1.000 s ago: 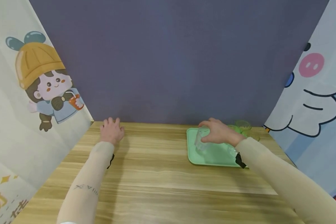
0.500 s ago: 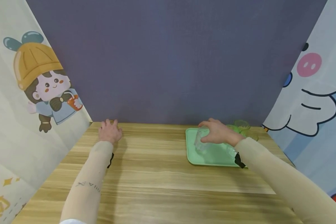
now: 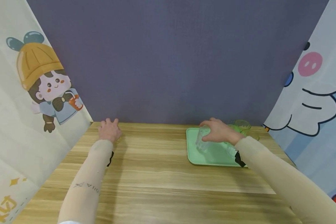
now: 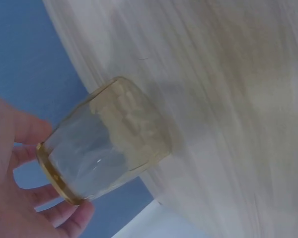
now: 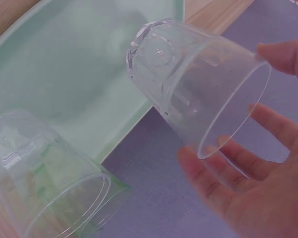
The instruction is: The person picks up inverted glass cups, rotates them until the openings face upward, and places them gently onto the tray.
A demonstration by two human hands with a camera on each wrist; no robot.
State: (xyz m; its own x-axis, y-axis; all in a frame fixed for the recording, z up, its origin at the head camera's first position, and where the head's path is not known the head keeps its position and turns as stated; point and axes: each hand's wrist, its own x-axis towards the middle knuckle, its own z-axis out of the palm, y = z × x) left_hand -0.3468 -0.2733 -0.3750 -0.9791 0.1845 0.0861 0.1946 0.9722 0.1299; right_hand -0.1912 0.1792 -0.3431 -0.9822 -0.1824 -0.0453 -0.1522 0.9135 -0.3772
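Note:
At the table's back left my left hand is over an amber-tinted clear glass, which it mostly hides in the head view. The left wrist view shows thumb and fingers spread around its gold-coloured rim; the base meets the tabletop. My right hand holds a clear plastic cup by its rim, thumb on one side and fingers on the other. That cup is mouth up at the left part of a mint-green tray; its faceted base is toward the tray, and I cannot tell whether they touch.
Beside the right hand stand another clear cup and a green-tinted cup, partly behind the wrist. Yellowish-green cups are near the back right corner. A dark panel borders the wooden table; printed curtains hang at both sides.
The left hand has shifted only slightly around the glass, whose amber edge shows beside the hand. The right hand and its cup stay almost where they were. The head view sways a little.

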